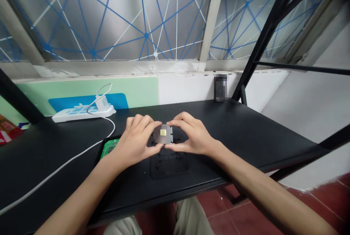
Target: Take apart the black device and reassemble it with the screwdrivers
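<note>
Between my two hands is a small grey metal plate [167, 139] with a yellow square pad on its face and notches along its right edge. My left hand [139, 134] pinches its left side, thumb below and index finger above. The right side is pinched the same way by my right hand [191, 134]. Beneath the plate lies a dark, see-through tray or frame [169, 167] with small black posts; its exact kind is hard to make out. A green circuit board [109, 147] in a black-edged holder sits left of it, partly hidden by my left forearm.
A white power strip [82, 113] with a plugged-in adapter [102, 103] stands at the back left, its white cable [65, 163] crossing the black table [246, 136]. A blurred dark object [220, 87] stands at the back right. Red packaging [8, 131] lies far left. Black frame posts rise at both sides.
</note>
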